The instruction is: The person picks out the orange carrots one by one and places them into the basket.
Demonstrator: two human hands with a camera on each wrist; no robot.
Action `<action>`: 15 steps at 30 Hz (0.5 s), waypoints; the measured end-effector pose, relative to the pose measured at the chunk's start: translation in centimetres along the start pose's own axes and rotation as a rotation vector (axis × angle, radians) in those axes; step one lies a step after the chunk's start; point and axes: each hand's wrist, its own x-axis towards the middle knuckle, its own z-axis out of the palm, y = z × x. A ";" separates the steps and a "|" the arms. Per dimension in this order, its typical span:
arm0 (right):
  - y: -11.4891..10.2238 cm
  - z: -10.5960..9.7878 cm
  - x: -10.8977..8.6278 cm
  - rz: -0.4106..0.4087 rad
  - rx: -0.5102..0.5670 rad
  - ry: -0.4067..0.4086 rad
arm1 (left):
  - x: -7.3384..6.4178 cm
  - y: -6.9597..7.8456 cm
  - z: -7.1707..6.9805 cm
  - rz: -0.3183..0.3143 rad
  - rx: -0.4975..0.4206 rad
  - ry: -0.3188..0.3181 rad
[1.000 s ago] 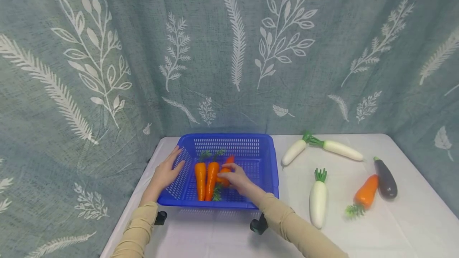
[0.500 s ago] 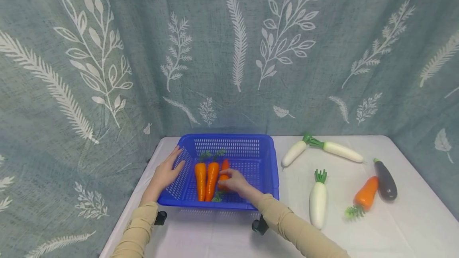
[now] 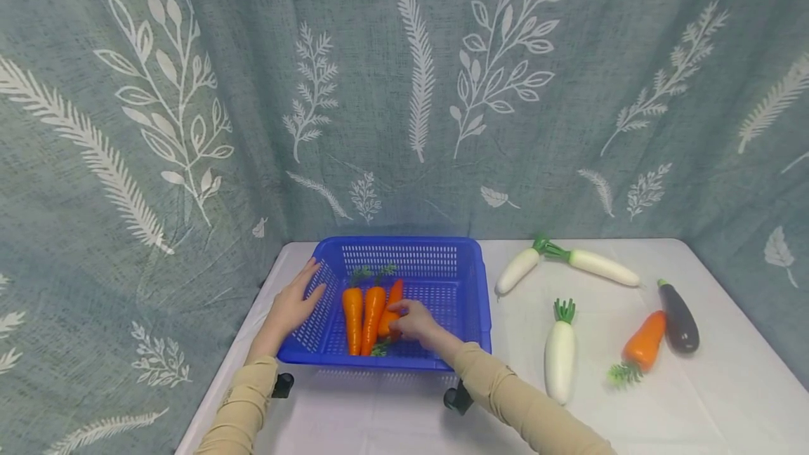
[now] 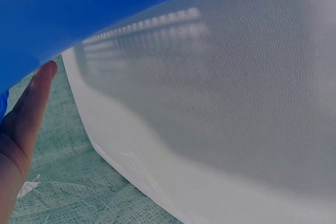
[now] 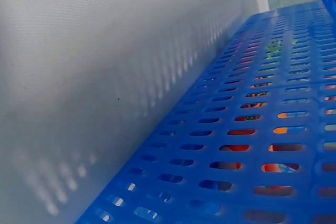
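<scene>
In the head view a blue slotted basket [image 3: 455, 241] holds three orange carrots. Two of them, the left carrot [image 3: 352, 321] and the middle carrot [image 3: 373, 321], lie side by side with leafy tops toward the back. My right hand [image 3: 418, 323] reaches over the front rim and pinches the third carrot [image 3: 385, 323], whose leaves face me. Fingers spread, my left hand [image 3: 297, 304] rests against the basket's left side. In the left wrist view, the fingers [image 4: 37, 98] lie along the blue wall [image 4: 89, 9]. Through the slotted wall [image 5: 210, 145], bits of orange show in the right wrist view.
Right of the basket, a white radish [image 3: 518, 269] and another radish [image 3: 603, 267] meet at their green tops. A third radish [image 3: 560, 360] lies nearer. Farther right, a carrot [image 3: 646, 341] touches an eggplant [image 3: 679, 318]. A patterned curtain [image 3: 379, 90] hangs behind the white table [image 3: 480, 399].
My right hand has moved slightly down and forward in the basket. The third carrot now lies lower and closer to the middle one, its tip shifted left. The left hand has stayed put.
</scene>
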 end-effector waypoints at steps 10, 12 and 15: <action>0.1 0.0 -0.1 0.002 0.007 -0.044 | 0.0 0.0 0.0 -0.009 -0.003 -0.007; 0.1 0.0 -0.1 -0.001 0.012 -0.060 | 0.0 -0.1 0.0 -0.008 -0.004 -0.007; 0.1 -0.1 -0.1 -0.008 0.010 -0.085 | 0.0 -0.1 0.0 -0.004 -0.004 -0.006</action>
